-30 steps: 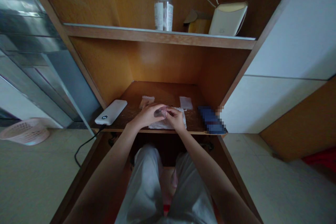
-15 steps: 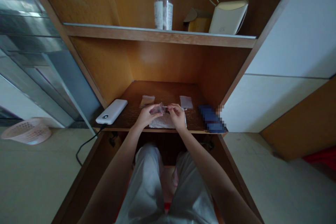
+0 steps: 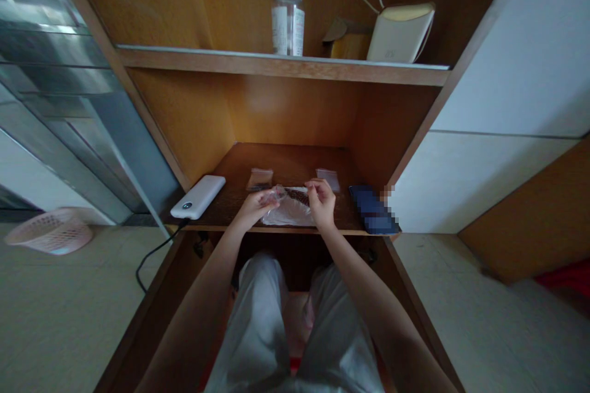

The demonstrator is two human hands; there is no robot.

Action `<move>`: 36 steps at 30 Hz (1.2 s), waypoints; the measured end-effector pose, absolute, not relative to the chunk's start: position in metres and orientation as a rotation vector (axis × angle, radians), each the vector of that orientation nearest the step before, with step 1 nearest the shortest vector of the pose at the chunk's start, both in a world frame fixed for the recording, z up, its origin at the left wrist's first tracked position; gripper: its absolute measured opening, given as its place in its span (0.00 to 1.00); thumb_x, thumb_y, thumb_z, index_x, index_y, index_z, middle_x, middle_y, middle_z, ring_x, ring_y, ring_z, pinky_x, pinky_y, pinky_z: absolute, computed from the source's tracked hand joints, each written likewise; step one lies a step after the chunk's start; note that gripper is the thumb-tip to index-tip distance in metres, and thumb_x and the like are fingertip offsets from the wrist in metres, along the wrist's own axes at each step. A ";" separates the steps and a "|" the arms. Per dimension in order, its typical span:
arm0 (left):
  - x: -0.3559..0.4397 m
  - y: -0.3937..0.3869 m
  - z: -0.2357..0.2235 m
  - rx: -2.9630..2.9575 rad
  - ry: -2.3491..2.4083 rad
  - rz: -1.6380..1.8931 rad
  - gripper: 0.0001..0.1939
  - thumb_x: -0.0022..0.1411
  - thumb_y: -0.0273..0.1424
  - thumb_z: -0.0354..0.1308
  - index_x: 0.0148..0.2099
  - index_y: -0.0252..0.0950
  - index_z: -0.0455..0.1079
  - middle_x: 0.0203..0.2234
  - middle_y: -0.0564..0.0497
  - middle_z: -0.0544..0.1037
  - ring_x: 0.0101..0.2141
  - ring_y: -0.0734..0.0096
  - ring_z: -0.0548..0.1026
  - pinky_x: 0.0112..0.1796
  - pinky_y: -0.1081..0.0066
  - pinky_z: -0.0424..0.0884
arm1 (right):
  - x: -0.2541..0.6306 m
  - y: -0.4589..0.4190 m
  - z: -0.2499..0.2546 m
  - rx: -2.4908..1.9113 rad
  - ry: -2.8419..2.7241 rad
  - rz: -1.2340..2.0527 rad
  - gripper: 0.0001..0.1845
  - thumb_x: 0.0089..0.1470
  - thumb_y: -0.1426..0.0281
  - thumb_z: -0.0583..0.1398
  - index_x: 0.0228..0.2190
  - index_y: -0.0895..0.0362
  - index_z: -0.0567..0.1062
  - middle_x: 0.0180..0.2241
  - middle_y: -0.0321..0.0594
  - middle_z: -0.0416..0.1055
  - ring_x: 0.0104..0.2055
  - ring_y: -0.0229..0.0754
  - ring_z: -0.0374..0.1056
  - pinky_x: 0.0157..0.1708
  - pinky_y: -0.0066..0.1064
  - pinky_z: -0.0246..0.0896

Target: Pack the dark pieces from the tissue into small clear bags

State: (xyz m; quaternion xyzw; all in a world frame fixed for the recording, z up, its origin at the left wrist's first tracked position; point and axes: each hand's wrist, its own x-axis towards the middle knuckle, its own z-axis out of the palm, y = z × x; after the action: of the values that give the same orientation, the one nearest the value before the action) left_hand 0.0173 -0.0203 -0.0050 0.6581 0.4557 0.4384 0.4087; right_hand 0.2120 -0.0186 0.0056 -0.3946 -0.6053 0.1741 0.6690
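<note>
My left hand (image 3: 256, 206) and my right hand (image 3: 322, 201) are over the wooden desk shelf (image 3: 230, 212), each pinching something small. A thin dark strip (image 3: 297, 195) stretches between them, and the left fingers also hold a small clear bag (image 3: 275, 194). Under the hands lies a white tissue (image 3: 288, 216). Two more small clear bags lie behind, one at the left (image 3: 259, 178) and one at the right (image 3: 327, 174).
A white power bank (image 3: 198, 196) with a black cable lies at the desk's left edge. A blurred blue object (image 3: 372, 209) lies at the right. The upper shelf (image 3: 281, 64) carries a clear jar (image 3: 287, 16), a brown box and a cream pouch (image 3: 400, 31). A pink basket (image 3: 50, 230) stands on the floor left.
My hands have drawn apart: the right hand moved right and back, and a dark strip now shows between them. The left hand stayed near the small clear bag.
</note>
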 end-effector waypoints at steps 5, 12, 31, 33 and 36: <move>0.017 -0.021 -0.005 1.635 1.128 1.088 0.32 0.45 0.45 0.64 0.50 0.31 0.71 0.44 0.42 0.76 0.40 0.61 0.74 0.42 0.65 0.68 | 0.247 -0.003 0.007 -1.107 -1.659 0.419 0.07 0.51 0.69 0.57 0.27 0.58 0.74 0.29 0.40 0.72 0.31 0.37 0.66 0.34 0.29 0.60; 0.018 -0.022 -0.002 1.687 1.172 1.043 0.33 0.44 0.44 0.65 0.51 0.32 0.70 0.44 0.43 0.76 0.37 0.65 0.73 0.38 0.68 0.67 | 0.272 -0.005 0.007 -1.407 -2.138 0.336 0.05 0.47 0.71 0.61 0.30 0.57 0.77 0.34 0.40 0.73 0.36 0.37 0.67 0.39 0.26 0.59; 0.017 -0.023 -0.006 1.736 1.163 1.052 0.30 0.47 0.43 0.64 0.50 0.32 0.70 0.29 0.49 0.76 0.31 0.68 0.72 0.30 0.72 0.65 | 0.259 -0.008 0.009 -1.827 -2.149 0.127 0.08 0.46 0.74 0.57 0.26 0.61 0.77 0.35 0.50 0.74 0.40 0.46 0.69 0.41 0.32 0.61; 0.017 -0.023 -0.006 1.733 1.162 1.054 0.30 0.47 0.43 0.64 0.50 0.33 0.70 0.28 0.49 0.76 0.30 0.68 0.72 0.30 0.72 0.65 | 0.258 -0.006 0.009 -1.793 -2.076 0.122 0.07 0.45 0.74 0.58 0.25 0.61 0.77 0.33 0.50 0.74 0.38 0.45 0.69 0.40 0.32 0.61; 0.017 -0.023 -0.006 1.728 1.164 1.056 0.29 0.46 0.42 0.65 0.50 0.33 0.71 0.27 0.50 0.76 0.29 0.69 0.72 0.29 0.72 0.65 | 0.252 -0.001 0.013 -1.606 -1.950 0.161 0.06 0.46 0.72 0.59 0.23 0.59 0.76 0.30 0.45 0.73 0.34 0.42 0.69 0.38 0.31 0.62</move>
State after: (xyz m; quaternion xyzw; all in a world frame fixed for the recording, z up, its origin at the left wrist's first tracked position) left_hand 0.0174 -0.0231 -0.0059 0.6805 0.4585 0.4158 0.3923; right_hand 0.2520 -0.0012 0.0130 -0.6050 -0.7347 0.0607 0.3007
